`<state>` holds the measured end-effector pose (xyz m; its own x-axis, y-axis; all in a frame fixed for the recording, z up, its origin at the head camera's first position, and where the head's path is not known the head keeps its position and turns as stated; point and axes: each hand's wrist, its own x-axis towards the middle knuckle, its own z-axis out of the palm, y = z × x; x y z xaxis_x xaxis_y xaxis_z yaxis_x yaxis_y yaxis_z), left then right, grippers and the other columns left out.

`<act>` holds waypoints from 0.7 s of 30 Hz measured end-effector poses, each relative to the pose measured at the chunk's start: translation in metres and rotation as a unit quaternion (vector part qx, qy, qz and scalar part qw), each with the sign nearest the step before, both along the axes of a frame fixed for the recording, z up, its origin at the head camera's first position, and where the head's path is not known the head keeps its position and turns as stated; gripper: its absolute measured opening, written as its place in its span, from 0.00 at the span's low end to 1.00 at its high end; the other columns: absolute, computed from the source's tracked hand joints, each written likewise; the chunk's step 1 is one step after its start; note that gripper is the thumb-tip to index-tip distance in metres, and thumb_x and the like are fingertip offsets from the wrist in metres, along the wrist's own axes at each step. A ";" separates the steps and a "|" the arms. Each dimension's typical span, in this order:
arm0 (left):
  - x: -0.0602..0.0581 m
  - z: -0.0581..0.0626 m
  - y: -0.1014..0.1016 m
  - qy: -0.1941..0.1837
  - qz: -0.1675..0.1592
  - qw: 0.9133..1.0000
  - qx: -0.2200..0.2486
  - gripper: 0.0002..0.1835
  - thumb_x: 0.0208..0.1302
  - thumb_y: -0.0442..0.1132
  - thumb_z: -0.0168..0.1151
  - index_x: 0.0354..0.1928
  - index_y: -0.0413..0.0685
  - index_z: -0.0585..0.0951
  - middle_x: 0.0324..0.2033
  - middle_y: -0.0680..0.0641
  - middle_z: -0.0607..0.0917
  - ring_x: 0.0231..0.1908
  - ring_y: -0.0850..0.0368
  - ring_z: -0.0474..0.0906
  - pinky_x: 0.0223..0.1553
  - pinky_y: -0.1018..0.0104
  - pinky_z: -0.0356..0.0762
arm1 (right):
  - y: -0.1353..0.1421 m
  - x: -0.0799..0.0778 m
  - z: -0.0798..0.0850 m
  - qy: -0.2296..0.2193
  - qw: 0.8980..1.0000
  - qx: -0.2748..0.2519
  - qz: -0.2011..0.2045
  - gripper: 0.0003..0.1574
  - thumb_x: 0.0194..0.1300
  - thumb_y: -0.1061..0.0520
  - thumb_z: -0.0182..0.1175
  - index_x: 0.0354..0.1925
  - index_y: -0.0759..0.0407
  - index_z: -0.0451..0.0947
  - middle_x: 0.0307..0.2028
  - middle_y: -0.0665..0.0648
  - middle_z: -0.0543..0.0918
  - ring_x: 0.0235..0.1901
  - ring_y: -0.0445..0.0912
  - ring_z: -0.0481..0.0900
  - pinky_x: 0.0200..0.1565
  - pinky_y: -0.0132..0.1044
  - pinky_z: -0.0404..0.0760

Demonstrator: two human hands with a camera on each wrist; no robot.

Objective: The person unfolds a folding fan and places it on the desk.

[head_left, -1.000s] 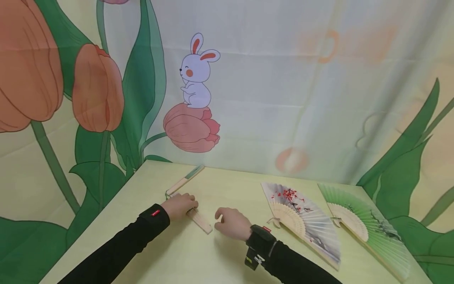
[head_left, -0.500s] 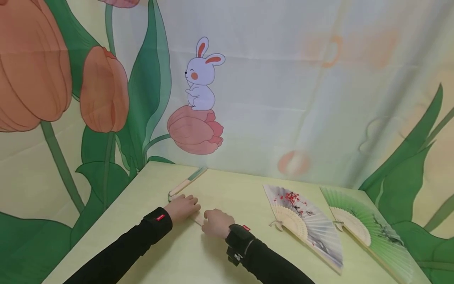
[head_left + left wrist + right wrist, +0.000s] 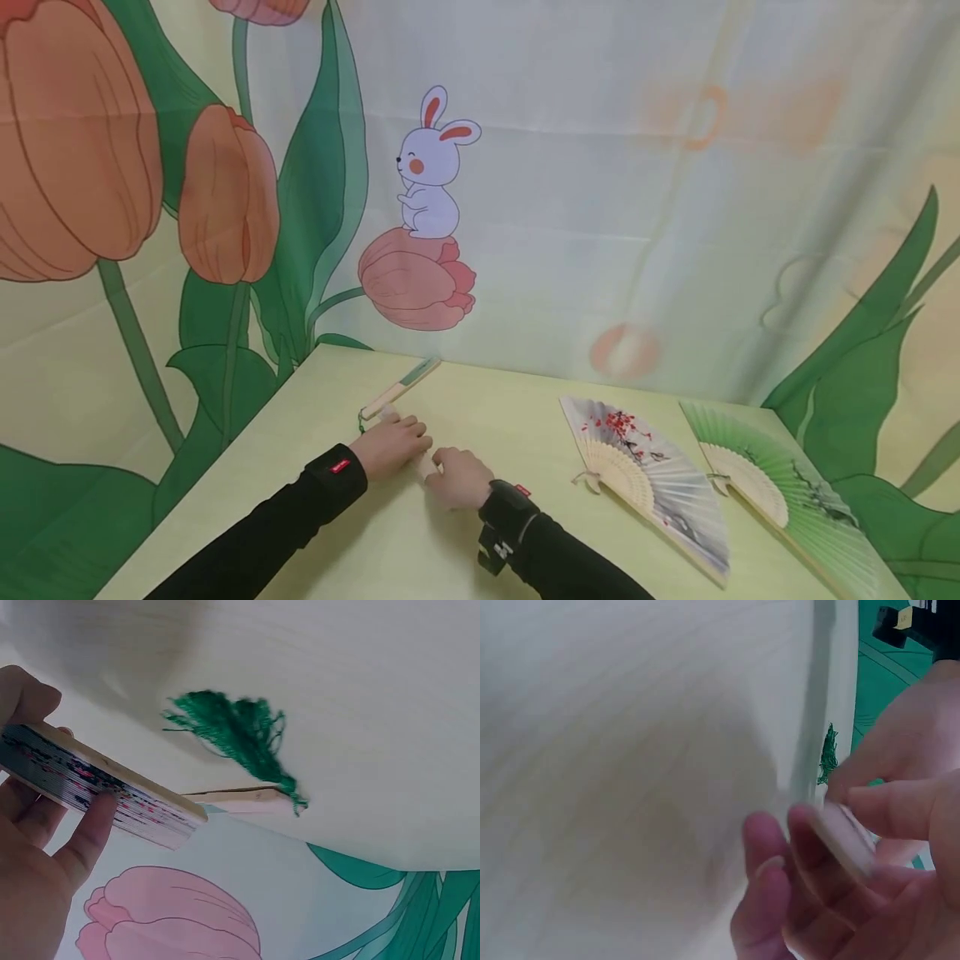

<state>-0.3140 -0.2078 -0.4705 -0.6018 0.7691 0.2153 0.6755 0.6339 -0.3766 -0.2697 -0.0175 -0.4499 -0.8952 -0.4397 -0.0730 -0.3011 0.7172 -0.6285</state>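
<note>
A folded hand fan (image 3: 154,814) with a patterned edge is gripped between the thumb and fingers of my left hand (image 3: 392,442), above the table. My right hand (image 3: 459,479) has come up beside the left one. In the right wrist view its thumb and fingers pinch the near end of that same fan, a blurred pale strip (image 3: 845,840). Just beyond my left hand lies another folded fan (image 3: 401,389), with a green tassel (image 3: 232,731) at its near end. In the head view the hands cover most of the held fan.
To the right, two spread fans lie on the pale table (image 3: 300,442): a grey-white fan (image 3: 660,492) with red blossoms, and a green fan (image 3: 810,508) beyond it. A printed curtain (image 3: 562,208) hangs behind the table.
My right hand has moved left to the held fan's near end and taken hold of it. The left hand has kept its grip. The head view has shifted slightly.
</note>
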 end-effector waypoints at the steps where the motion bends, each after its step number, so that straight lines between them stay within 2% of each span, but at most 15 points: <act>1: 0.000 0.002 0.002 -0.001 0.000 1.000 0.000 0.08 0.63 0.36 0.73 0.37 0.52 0.81 0.31 0.53 0.79 0.37 0.56 0.75 0.35 0.66 0.69 | 0.000 0.000 -0.001 -0.009 1.000 -0.020 -0.003 0.07 0.71 0.60 0.60 0.42 0.64 0.78 0.22 0.54 0.78 0.17 0.44 0.73 0.19 0.34 0.66; 3: 0.000 0.005 0.006 -0.006 0.001 1.000 0.005 0.08 0.62 0.35 0.73 0.38 0.52 0.82 0.31 0.53 0.79 0.36 0.56 0.75 0.35 0.66 0.68 | 0.001 0.000 -0.004 -0.021 0.998 -0.054 -0.009 0.06 0.72 0.60 0.59 0.36 0.62 0.76 0.19 0.53 0.77 0.14 0.43 0.73 0.17 0.33 0.66; 5: 0.000 0.008 0.010 -0.015 0.001 1.000 0.011 0.09 0.60 0.35 0.74 0.38 0.52 0.82 0.31 0.53 0.78 0.36 0.56 0.74 0.36 0.66 0.67 | 0.002 0.000 -0.005 -0.027 0.996 -0.084 -0.016 0.09 0.73 0.60 0.58 0.33 0.59 0.75 0.18 0.52 0.76 0.13 0.43 0.74 0.16 0.32 0.67; 10: 0.002 0.016 0.022 -0.037 0.008 0.999 0.023 0.09 0.60 0.35 0.75 0.39 0.51 0.83 0.31 0.53 0.77 0.36 0.56 0.73 0.38 0.65 0.70 | 0.008 -0.001 -0.005 -0.023 0.990 -0.135 -0.026 0.12 0.74 0.61 0.59 0.30 0.59 0.76 0.19 0.54 0.81 0.14 0.48 0.81 0.16 0.31 0.69; 12: 0.002 0.018 0.026 -0.044 0.015 0.998 0.032 0.09 0.61 0.35 0.75 0.40 0.50 0.83 0.31 0.53 0.77 0.37 0.55 0.72 0.40 0.64 0.71 | 0.011 -0.003 -0.004 -0.028 0.989 -0.146 -0.027 0.11 0.74 0.61 0.60 0.31 0.61 0.77 0.20 0.56 0.82 0.15 0.48 0.82 0.17 0.31 0.70; 16: 0.000 0.021 0.032 -0.062 0.018 0.995 0.081 0.10 0.61 0.33 0.75 0.41 0.49 0.83 0.35 0.51 0.79 0.41 0.53 0.76 0.48 0.60 0.75 | 0.020 -0.006 0.002 -0.054 0.982 -0.177 -0.039 0.10 0.76 0.59 0.60 0.37 0.63 0.79 0.22 0.57 0.84 0.16 0.47 0.83 0.18 0.31 0.72; 21: -0.004 0.028 0.038 -0.079 0.019 0.985 0.155 0.14 0.59 0.33 0.77 0.46 0.47 0.85 0.43 0.49 0.82 0.48 0.51 0.78 0.56 0.55 0.79 | 0.031 -0.006 0.010 -0.064 0.973 -0.213 -0.057 0.10 0.77 0.58 0.58 0.43 0.65 0.79 0.25 0.60 0.85 0.18 0.47 0.84 0.20 0.33 0.75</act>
